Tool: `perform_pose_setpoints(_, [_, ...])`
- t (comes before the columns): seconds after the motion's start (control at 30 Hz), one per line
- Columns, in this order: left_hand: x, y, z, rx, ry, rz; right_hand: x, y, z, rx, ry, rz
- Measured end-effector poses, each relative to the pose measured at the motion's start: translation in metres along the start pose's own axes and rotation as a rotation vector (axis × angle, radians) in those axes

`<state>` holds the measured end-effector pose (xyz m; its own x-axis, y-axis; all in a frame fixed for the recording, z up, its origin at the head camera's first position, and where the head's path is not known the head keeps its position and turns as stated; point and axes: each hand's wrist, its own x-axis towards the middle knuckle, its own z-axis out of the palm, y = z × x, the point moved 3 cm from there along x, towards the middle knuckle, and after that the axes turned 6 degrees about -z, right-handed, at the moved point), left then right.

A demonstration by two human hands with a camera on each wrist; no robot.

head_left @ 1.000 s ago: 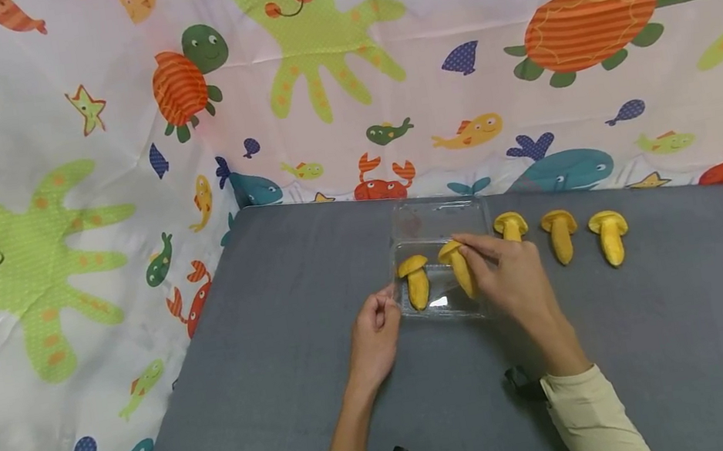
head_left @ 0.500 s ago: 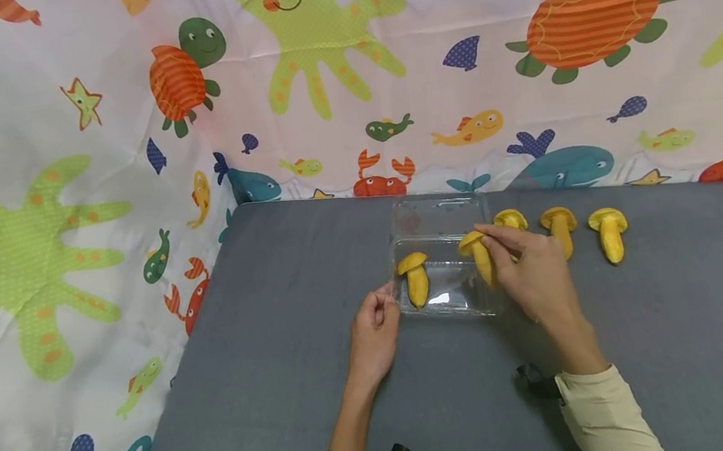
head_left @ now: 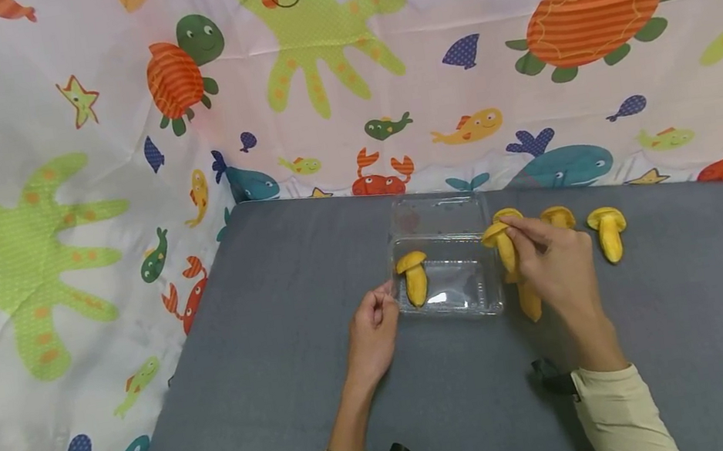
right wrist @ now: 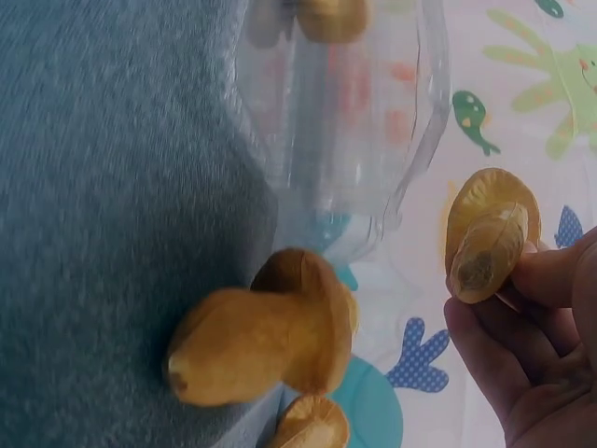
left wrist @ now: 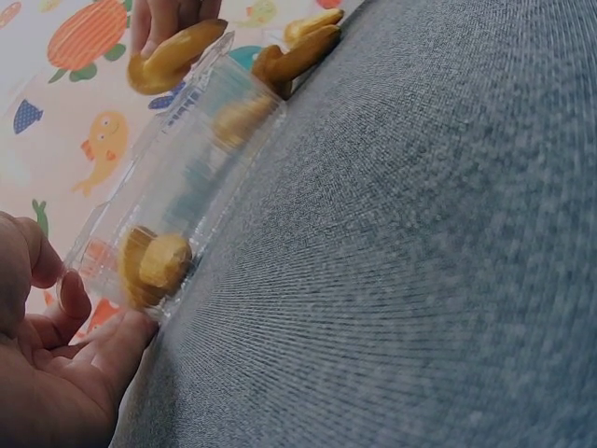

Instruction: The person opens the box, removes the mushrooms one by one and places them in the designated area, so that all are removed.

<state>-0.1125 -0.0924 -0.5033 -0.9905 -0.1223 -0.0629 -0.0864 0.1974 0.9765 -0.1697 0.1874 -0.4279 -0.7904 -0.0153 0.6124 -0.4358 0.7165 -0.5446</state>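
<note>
A clear plastic box (head_left: 453, 311) with its lid (head_left: 437, 216) folded back lies on the grey table. Inside, toward the left, is a yellow mushroom (head_left: 416, 284). My left hand (head_left: 374, 333) pinches the box's left edge; its fingers (left wrist: 112, 350) show against the plastic in the left wrist view. By the box's right edge, my right hand (head_left: 560, 266) pinches another mushroom (right wrist: 490, 238) between thumb and fingers, raised above the table. Beneath that hand a mushroom stem (head_left: 530, 301) shows, its upper part largely hidden.
To the right, one mushroom (head_left: 558, 217) is partly covered by the right hand and another (head_left: 610, 235) lies uncovered. A curtain (head_left: 335, 50) printed with sea animals rises along the table's back and left edges.
My right hand has carried its mushroom rightward from over the box to beyond its right edge. The left hand stays at the box's left edge.
</note>
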Motion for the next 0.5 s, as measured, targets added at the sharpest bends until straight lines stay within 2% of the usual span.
perform_pose_setpoints(0.23, [-0.001,0.002,-0.001,0.024,-0.012,-0.029,0.000,0.009,-0.007,-0.032,-0.002,0.062])
perform_pose_setpoints(0.5, [-0.003,0.001,-0.002,0.012,-0.012,-0.025,-0.006,0.022,-0.017,-0.060,0.019,0.120])
